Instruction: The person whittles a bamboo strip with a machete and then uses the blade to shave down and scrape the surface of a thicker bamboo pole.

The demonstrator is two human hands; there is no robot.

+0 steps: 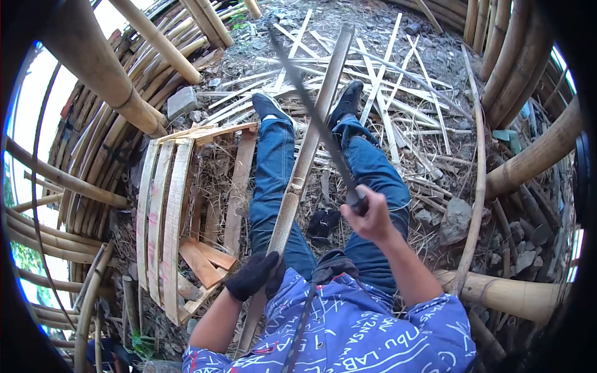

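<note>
My left hand (254,276), in a black knit glove, is closed around the lower part of a long split bamboo piece (294,193). The bamboo slants up between my legs, its hollow inner side and a node showing. My bare right hand (371,216) grips the dark handle of a machete (296,81). Its long blade points up and away to the left, crossing over the bamboo in this view. A black cloth item (324,225), perhaps a glove, lies on the ground between my thighs.
Thin bamboo strips (385,93) lie scattered around my shoes. A wooden crate (168,217) stands left of my legs. Bamboo poles (99,62) rise on both sides, with stacked bamboo behind. At right are a long stick (479,155) and a rock (457,222); a grey block (181,102) sits upper left.
</note>
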